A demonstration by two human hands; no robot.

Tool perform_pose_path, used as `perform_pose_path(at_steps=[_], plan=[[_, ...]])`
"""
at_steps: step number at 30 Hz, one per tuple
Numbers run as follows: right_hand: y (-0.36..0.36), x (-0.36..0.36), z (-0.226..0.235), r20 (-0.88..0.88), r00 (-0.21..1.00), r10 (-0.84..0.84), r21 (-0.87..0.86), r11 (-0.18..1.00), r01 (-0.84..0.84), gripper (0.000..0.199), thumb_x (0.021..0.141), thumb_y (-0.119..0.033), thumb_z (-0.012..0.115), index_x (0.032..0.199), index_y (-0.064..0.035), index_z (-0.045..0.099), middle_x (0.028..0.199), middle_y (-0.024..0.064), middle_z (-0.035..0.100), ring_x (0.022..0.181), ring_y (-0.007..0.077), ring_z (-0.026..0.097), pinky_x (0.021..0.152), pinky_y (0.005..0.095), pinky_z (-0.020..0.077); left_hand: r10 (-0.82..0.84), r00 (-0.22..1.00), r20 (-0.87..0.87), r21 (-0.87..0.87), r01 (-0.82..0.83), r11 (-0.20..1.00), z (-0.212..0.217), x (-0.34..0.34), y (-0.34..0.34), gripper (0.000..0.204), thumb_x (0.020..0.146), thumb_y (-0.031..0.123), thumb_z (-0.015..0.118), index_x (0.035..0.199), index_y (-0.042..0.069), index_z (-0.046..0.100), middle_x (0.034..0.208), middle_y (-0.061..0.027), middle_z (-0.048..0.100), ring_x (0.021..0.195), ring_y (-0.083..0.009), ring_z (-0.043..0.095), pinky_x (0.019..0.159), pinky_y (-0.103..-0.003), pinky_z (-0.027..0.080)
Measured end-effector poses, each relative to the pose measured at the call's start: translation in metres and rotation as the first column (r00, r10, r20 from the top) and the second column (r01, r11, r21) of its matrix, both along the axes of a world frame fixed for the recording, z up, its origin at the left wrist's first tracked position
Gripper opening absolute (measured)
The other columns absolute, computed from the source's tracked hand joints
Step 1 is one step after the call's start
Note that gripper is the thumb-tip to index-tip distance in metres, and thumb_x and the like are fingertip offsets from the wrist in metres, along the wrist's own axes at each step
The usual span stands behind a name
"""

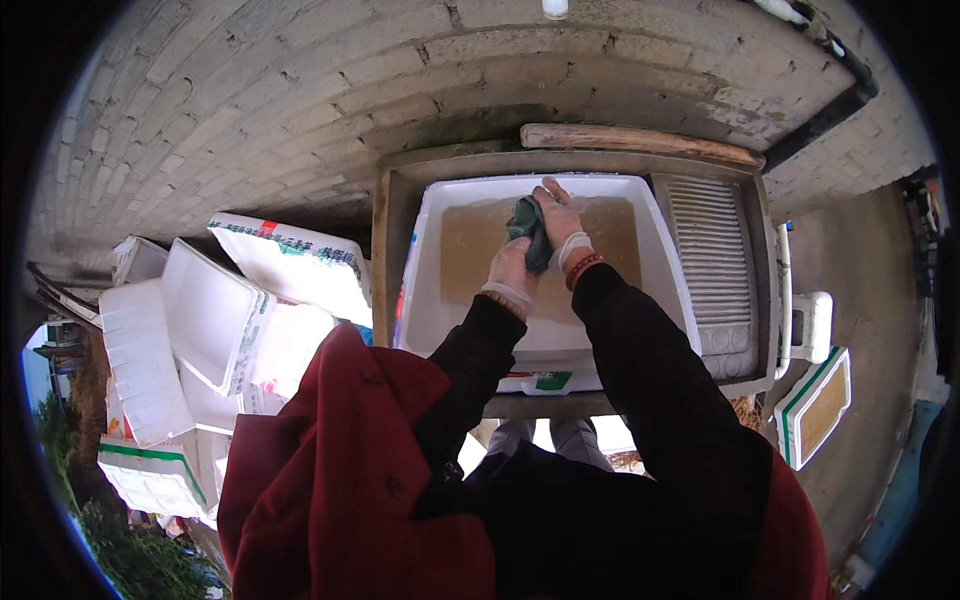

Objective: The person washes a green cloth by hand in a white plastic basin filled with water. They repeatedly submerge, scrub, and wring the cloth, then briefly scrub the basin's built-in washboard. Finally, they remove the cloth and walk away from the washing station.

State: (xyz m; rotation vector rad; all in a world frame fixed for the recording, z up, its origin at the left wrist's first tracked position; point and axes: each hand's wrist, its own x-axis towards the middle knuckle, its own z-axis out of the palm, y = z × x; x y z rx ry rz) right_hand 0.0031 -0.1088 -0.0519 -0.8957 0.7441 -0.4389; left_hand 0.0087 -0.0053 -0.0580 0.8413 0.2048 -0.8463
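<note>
A crumpled dark green cloth [532,232] is squeezed between my two hands, above a white foam box [425,255] of murky brown water [610,235]. My left hand [512,268], in a thin see-through glove, is closed round the cloth's lower left side. Pressed against its upper right side is my right hand [561,215], gloved the same way, its fingers curled over the cloth. Part of the cloth is hidden by the fingers. The foam box sits inside a concrete sink [386,215].
A ribbed washboard [708,255] forms the sink's right side. Along the back rim lies a wooden plank [640,143], before a brick wall [480,65]. White foam boxes [145,360] are piled at left. Another foam box [820,405] with brown contents stands on the floor at right.
</note>
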Motion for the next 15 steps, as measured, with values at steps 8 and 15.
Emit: perform_pose_path(at_steps=[8, 15], plan=[[0.050, -0.053, 0.033, -0.218, 0.960, 0.178, -0.896, 0.354, -0.269, 0.030, 0.086, -0.034, 0.049, 0.107, -0.0149, 0.057, 0.134, 0.0162, 0.038, 0.125, 0.0410, 0.030, 0.100, 0.0455, 0.0280, -0.208, 0.958, -0.197, -0.168, 0.176, 0.970, 0.037, 0.027, 0.015, 0.062, 0.086, 0.063, 0.036, 0.116, 0.011, 0.051, 0.115, -0.0079, 0.054, 0.107, -0.0238, 0.052, 0.093, -0.040, 0.042], [0.035, -0.034, 0.036, -0.292, 0.955, 0.051, -0.877, 0.385, -0.289, 0.039, 0.088, -0.037, 0.043, 0.095, -0.0017, 0.057, 0.104, 0.0190, 0.054, 0.097, 0.0383, 0.049, 0.085, 0.0448, 0.0380, -0.145, 0.968, -0.206, -0.076, 0.132, 0.988, 0.044, 0.006, 0.000, 0.046, 0.089, 0.051, 0.040, 0.111, 0.012, 0.052, 0.111, -0.0047, 0.057, 0.103, -0.0222, 0.053, 0.091, -0.036, 0.043]])
